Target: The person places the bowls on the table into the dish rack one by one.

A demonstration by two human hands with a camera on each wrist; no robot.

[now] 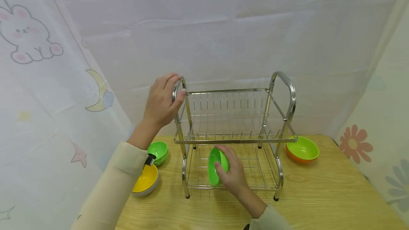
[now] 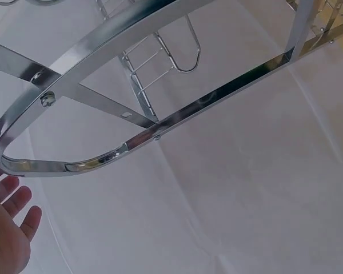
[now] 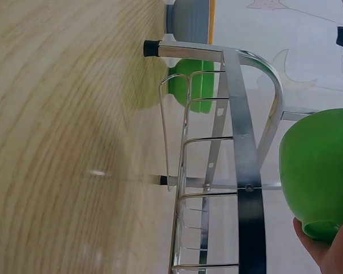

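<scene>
A two-tier metal dish rack [image 1: 223, 141] stands on the wooden table. At the top of its left side frame, my left hand [image 1: 164, 100] touches the metal bend, thumb toward the inner side. The left wrist view shows its fingers [image 2: 17, 200] spread and fairly straight beside the bar [image 2: 34, 165]. My right hand [image 1: 234, 175] grips a green bowl [image 1: 213, 168], thumb inside and fingers round the outer wall. That bowl is tipped on its side with its mouth to the left, overlapping the lower tier in the head view. The right wrist view shows its outside [image 3: 317, 171] close by the rack's edge bar [image 3: 246, 154].
Left of the rack are stacked green bowls [image 1: 158, 152] and a yellow bowl [image 1: 147, 179] nested in a grey one [image 1: 150, 190]. To the right, a lime bowl [image 1: 303, 147] sits in an orange one [image 1: 300, 159]. A printed cloth [image 1: 207, 38] hangs behind.
</scene>
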